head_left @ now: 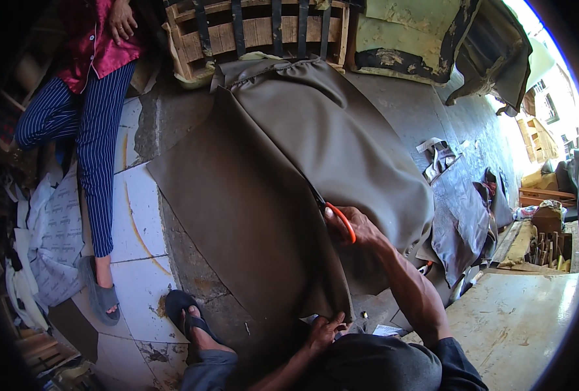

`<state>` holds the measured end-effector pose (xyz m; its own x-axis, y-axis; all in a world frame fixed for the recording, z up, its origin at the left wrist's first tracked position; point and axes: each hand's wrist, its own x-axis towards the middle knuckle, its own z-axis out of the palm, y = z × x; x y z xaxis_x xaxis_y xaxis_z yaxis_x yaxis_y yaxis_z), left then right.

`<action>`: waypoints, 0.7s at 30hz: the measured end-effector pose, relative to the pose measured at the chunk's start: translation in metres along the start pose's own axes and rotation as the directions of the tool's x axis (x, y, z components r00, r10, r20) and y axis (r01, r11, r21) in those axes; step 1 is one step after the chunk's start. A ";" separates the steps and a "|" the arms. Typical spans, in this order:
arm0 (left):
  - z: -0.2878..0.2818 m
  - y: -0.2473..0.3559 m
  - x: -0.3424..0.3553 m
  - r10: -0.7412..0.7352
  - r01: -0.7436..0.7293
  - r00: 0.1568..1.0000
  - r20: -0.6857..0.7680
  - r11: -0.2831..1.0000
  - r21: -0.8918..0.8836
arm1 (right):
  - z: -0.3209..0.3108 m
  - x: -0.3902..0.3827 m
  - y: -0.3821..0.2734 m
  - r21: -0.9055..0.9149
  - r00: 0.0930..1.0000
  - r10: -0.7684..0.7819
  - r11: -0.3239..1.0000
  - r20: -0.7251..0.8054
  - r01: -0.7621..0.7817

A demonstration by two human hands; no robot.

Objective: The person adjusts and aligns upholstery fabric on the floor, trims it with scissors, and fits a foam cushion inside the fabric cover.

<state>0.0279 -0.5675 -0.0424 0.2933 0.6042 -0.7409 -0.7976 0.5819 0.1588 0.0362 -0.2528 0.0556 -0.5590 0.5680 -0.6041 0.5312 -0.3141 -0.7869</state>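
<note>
A large sheet of brown upholstery leatherette [237, 215] lies spread over the floor, with a loose fold running along its middle. My right hand [355, 225] grips orange-handled scissors [341, 221]; their dark blades are at the fold's edge, partly hidden by the material. Close to my body, my left hand [325, 332] pinches the sheet's near edge between thumb and fingers. The far end of the sheet lies bunched against a wooden seat frame [257, 36].
Another person in striped trousers [97, 150] is at the far left, feet near the sheet. Pale foam-backed panels [407, 32] lean at the back right. Leatherette scraps [459, 208] lie right of the sheet. A worn board [518, 326] fills the lower right. My sandalled foot [198, 322] rests beside the sheet.
</note>
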 end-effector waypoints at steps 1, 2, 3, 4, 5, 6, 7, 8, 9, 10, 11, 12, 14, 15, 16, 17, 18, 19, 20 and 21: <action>0.002 0.004 -0.002 -0.018 0.017 1.000 0.016 0.999 0.044 | -0.001 0.000 0.000 -0.004 1.000 0.000 1.000 -0.004 0.000; 0.006 0.009 -0.006 -0.034 0.031 0.999 0.028 0.996 0.087 | 0.000 0.002 0.000 -0.005 1.000 -0.001 1.000 -0.001 0.001; 0.004 0.005 -0.004 -0.031 0.029 0.999 0.027 0.996 0.086 | 0.002 0.004 0.000 0.006 1.000 -0.006 1.000 0.000 0.006; 0.001 -0.002 0.000 0.014 -0.014 1.000 0.005 0.997 0.069 | 0.003 0.006 -0.001 0.016 1.000 -0.012 1.000 0.002 0.012; 0.003 -0.002 0.000 0.057 -0.056 0.998 -0.018 0.997 0.055 | 0.003 0.007 -0.002 0.017 1.000 -0.011 1.000 0.004 0.011; 0.003 -0.001 -0.002 0.057 -0.056 0.998 -0.020 0.997 0.053 | 0.003 0.009 -0.004 -0.006 1.000 -0.004 1.000 0.000 0.004; 0.003 0.001 -0.003 0.013 -0.011 0.999 -0.036 0.998 0.066 | 0.003 0.010 -0.006 -0.029 1.000 0.002 1.000 -0.003 -0.002; 0.006 0.005 -0.005 -0.028 0.032 0.998 -0.050 0.996 0.080 | 0.003 0.010 -0.006 -0.031 1.000 0.000 1.000 -0.003 0.000; 0.007 0.006 -0.006 -0.026 0.030 0.998 -0.048 0.996 0.080 | 0.002 0.009 -0.005 -0.020 1.000 -0.006 1.000 0.007 0.006; 0.008 0.008 -0.006 0.006 -0.002 0.999 -0.036 0.993 0.120 | 0.002 0.009 -0.006 -0.009 1.000 -0.013 1.000 0.017 0.013; 0.009 0.008 -0.007 0.034 -0.030 0.999 -0.027 0.987 0.156 | 0.004 0.009 -0.009 -0.009 1.000 -0.011 1.000 0.019 0.011; 0.010 0.011 -0.009 0.034 -0.029 0.999 -0.028 0.988 0.154 | 0.005 0.007 -0.015 -0.026 1.000 -0.001 1.000 -0.002 0.001; 0.010 0.016 -0.012 -0.019 0.031 0.999 -0.047 0.962 0.273 | 0.006 0.008 -0.019 -0.044 1.000 0.009 0.999 -0.022 -0.010; 0.010 0.016 -0.013 -0.019 0.032 0.999 -0.048 0.962 0.270 | 0.006 0.010 -0.019 -0.033 1.000 0.010 0.999 -0.022 -0.010; 0.010 0.016 -0.014 -0.002 0.012 0.999 -0.032 0.956 0.294 | 0.006 0.012 -0.018 -0.021 1.000 0.011 1.000 -0.022 -0.011; 0.011 0.017 -0.015 0.017 -0.010 1.000 -0.017 0.948 0.317 | 0.006 0.013 -0.017 -0.022 1.000 0.010 1.000 -0.019 -0.010; 0.012 0.020 -0.016 0.018 -0.011 1.000 -0.018 0.949 0.315 | 0.005 0.015 -0.015 -0.010 1.000 0.012 1.000 0.006 -0.012; 0.011 0.023 -0.017 -0.015 0.025 0.999 -0.031 0.933 0.360 | 0.004 0.016 -0.013 0.002 0.999 0.013 1.000 0.030 -0.014; 0.012 0.026 -0.018 -0.047 0.061 0.998 -0.045 0.913 0.404 | 0.005 0.017 -0.013 0.001 0.999 0.015 1.000 0.032 -0.015; 0.015 0.028 -0.020 -0.047 0.061 0.998 -0.045 0.914 0.401 | 0.005 0.018 -0.013 -0.012 1.000 0.005 1.000 0.015 -0.004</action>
<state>0.0076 -0.5552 -0.0134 0.3066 0.5513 -0.7759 -0.4996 0.7871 0.3619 0.0162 -0.2427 0.0543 -0.5661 0.5549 -0.6096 0.5416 -0.3071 -0.7825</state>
